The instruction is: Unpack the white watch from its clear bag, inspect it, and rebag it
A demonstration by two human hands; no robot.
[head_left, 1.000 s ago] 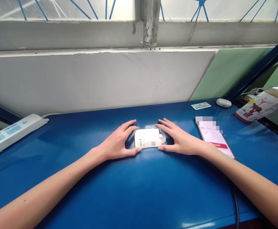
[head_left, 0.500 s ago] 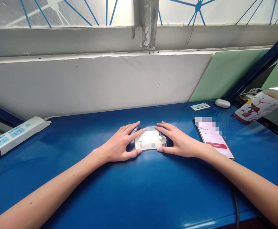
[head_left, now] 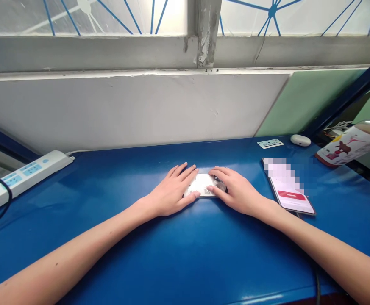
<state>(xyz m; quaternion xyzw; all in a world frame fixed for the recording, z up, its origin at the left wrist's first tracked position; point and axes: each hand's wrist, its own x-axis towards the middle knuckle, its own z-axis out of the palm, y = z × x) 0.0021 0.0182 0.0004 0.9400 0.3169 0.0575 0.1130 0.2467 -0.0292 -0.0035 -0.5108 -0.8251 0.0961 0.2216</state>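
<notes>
A small flat packet (head_left: 201, 183) with a white label lies on the blue table, its clear plastic showing at the right end. My left hand (head_left: 174, 190) rests flat over the packet's left end, fingers stretched out and the thumb along its near side. At the opposite end is my right hand (head_left: 235, 189), fingers bent over the far edge and the thumb on the label, apart from the fingers. Both hands are open and touch the packet without lifting it. Their fingers cover its two ends.
A phone (head_left: 288, 188) lies beside my right forearm. Behind it are a card (head_left: 270, 144) and a white earbud case (head_left: 300, 140), with a bottle (head_left: 350, 144) at the far right. A power strip (head_left: 29, 173) with a black cable is at the left. A wall (head_left: 124, 110) borders the blue table (head_left: 172, 254).
Both hands have closed in over the packet, covering more of its label. My right thumb has moved from the near edge onto the label. The view has shifted slightly.
</notes>
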